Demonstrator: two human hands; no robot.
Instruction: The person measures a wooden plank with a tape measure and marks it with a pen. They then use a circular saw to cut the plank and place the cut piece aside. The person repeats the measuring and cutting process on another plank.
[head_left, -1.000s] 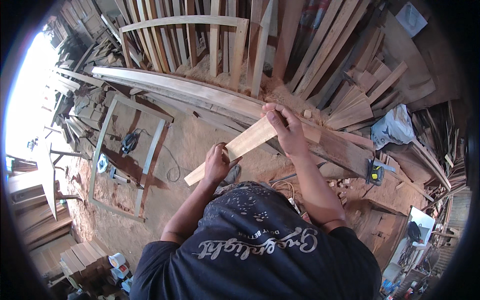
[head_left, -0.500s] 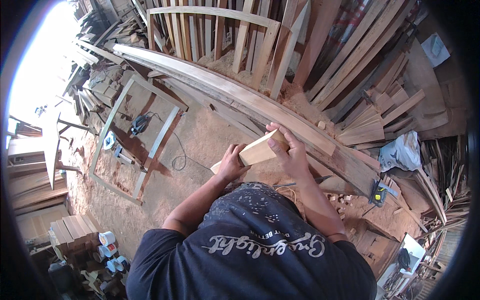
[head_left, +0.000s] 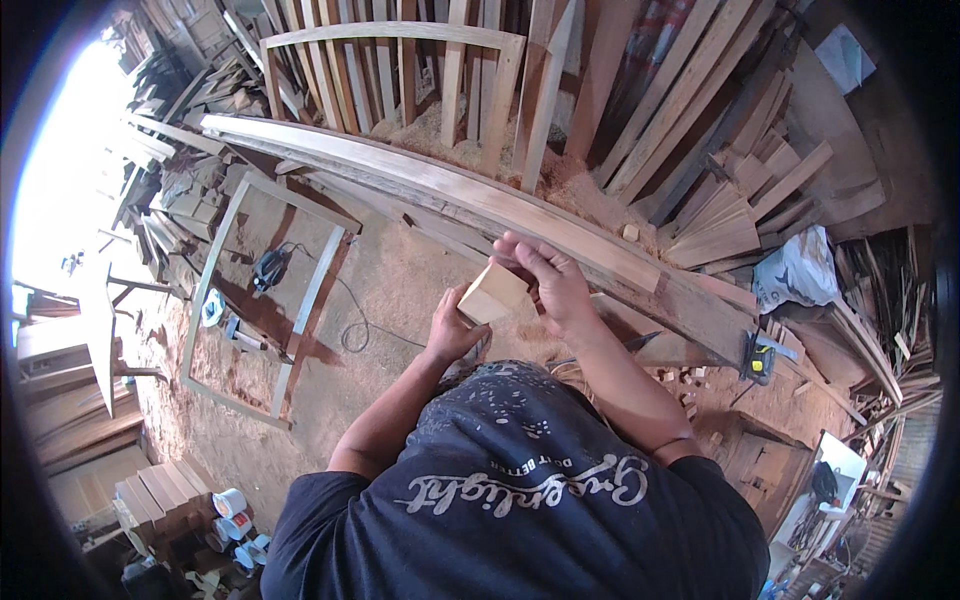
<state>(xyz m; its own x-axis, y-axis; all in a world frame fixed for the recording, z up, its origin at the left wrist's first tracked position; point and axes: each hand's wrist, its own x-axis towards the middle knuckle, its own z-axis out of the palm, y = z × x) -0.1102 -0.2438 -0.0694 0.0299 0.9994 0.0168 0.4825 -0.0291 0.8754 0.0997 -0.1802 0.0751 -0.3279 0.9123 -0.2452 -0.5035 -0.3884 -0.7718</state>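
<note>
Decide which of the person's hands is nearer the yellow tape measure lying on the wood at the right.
Right. The right hand grips the wooden piece on the side towards the yellow tape measure; the left hand holds its far side, further away.

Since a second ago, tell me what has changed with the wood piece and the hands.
The pale wood piece swung from lying crosswise, its long face showing, to pointing end-on at the camera and drew closer to the body. The right hand slid from its far end to its top; the left hand stayed at the near end. Both kept their hold. The long planks and floor frame lie unchanged.
</note>
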